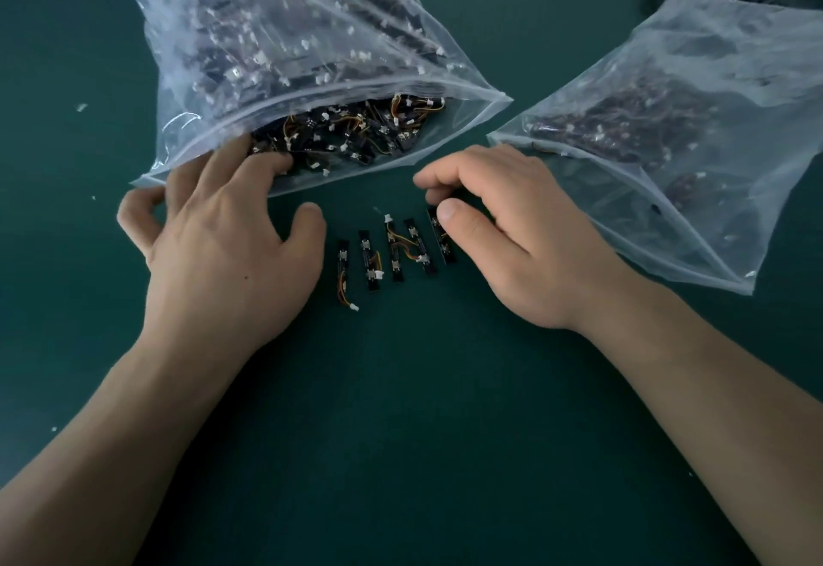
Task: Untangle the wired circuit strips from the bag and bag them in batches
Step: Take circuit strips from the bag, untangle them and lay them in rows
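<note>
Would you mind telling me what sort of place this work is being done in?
Likely an electronics sorting or packing bench: a clear bag crammed with wired circuit strips, a second bag, and loose strips in a row on a green mat.

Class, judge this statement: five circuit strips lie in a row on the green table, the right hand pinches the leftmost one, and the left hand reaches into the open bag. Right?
One slip: in the head view the right hand pinches the rightmost strip, not the leftmost. The rest holds: five strips on the green table, left hand reaching into the open bag.
</note>
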Demonstrator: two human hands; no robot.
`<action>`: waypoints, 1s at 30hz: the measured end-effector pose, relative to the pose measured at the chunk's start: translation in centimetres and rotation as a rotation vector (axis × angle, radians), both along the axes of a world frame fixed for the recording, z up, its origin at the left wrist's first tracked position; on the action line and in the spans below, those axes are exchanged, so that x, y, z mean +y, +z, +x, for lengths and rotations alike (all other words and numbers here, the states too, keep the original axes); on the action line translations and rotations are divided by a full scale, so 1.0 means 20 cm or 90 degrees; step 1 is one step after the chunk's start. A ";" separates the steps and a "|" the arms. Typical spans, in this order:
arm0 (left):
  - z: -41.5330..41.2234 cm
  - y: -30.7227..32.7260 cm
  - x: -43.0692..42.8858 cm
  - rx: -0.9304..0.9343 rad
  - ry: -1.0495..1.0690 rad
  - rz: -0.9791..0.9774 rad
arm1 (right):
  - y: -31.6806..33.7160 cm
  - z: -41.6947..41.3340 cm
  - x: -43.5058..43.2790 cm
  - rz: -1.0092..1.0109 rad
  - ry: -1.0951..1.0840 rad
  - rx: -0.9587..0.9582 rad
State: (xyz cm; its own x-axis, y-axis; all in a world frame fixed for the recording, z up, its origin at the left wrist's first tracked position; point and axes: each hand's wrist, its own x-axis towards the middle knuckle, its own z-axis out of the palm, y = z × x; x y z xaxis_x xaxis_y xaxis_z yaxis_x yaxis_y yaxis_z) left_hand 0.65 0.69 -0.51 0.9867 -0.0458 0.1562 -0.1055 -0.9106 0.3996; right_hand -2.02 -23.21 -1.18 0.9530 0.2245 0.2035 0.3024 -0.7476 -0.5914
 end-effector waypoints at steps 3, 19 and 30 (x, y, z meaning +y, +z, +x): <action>0.01 -0.03 0.03 -0.035 0.008 0.005 | 0.00 0.00 0.00 -0.001 0.001 0.001; 0.07 -0.06 0.10 -0.202 -0.001 -0.169 | -0.01 0.00 0.00 -0.010 -0.001 0.000; 0.07 -0.05 0.10 -0.126 -0.046 -0.162 | -0.01 0.01 0.00 -0.018 0.004 -0.011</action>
